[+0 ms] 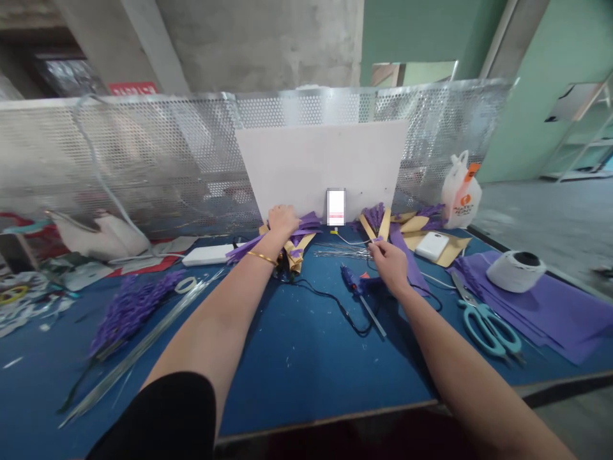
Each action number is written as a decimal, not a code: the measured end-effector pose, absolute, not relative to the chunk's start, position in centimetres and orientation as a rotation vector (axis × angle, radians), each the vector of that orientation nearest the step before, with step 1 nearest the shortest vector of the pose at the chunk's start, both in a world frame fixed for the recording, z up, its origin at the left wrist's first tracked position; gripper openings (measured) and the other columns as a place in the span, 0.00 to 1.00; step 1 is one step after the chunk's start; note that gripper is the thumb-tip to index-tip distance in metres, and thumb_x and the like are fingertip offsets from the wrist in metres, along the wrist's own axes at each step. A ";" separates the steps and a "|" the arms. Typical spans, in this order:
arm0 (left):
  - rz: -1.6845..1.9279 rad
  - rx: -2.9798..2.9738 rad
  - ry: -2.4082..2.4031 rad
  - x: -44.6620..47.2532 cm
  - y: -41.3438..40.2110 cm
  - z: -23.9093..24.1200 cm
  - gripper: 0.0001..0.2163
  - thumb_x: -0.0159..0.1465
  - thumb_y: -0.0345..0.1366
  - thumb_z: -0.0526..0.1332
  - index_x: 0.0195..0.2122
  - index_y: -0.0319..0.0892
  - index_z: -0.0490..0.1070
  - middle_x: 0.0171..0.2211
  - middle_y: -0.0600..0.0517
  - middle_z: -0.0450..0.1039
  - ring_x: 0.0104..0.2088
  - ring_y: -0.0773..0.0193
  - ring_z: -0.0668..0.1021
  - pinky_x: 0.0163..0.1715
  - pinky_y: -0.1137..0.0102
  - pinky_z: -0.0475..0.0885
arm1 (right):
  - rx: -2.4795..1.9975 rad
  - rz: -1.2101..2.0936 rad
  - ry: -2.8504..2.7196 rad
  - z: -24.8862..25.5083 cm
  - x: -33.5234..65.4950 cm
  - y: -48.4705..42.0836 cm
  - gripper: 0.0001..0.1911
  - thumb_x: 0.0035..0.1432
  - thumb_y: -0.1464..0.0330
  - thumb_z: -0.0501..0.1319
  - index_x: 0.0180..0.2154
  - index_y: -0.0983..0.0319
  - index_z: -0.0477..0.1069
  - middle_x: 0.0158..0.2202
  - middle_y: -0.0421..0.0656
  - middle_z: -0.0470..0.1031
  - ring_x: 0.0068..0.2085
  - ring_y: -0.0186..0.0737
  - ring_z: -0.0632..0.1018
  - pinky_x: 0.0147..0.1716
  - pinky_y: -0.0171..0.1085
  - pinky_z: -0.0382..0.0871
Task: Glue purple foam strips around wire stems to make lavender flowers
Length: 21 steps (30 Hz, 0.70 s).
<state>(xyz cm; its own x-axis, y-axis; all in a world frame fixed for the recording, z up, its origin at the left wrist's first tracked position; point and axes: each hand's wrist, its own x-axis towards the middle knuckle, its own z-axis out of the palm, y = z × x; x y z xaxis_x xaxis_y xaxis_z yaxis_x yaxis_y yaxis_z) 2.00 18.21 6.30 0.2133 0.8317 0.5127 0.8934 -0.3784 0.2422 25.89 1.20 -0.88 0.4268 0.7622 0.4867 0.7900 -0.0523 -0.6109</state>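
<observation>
My right hand [389,260] is closed around the lower end of a small bouquet [376,223] of purple flowers wrapped in tan paper, which leans upright near the white board. Further left, my left hand [283,220] reaches to the back of the table with its fingers curled down. Its fingertips are hidden, so what they grip cannot be made out. Purple paper strips [310,222] and a second tan-wrapped bouquet [295,252] lie beside and under that hand. A blue glue gun [351,280] with a clear glue stick lies between my arms.
A lit phone [336,207] leans on the white board [320,160]. Scissors [488,326], purple sheets [550,313], a white roll [516,271] and a plastic bag [460,195] are at right. Purple flower stems [129,310] and wires [143,345] lie left. A black cord [330,297] crosses the table.
</observation>
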 end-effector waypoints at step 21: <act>-0.995 -3.072 -1.509 5.2 -3.5 -0.1 0.10 0.61 0.41 0.56 0.33 0.50 0.78 0.32 0.55 0.79 0.34 0.62 0.78 0.32 0.71 0.67 | -2.444 -0.023 -1.000 -2.2 34.3 1.4 0.14 0.49 0.72 0.58 0.37 0.71 0.75 0.37 0.62 0.76 0.43 0.59 0.77 0.39 0.47 0.69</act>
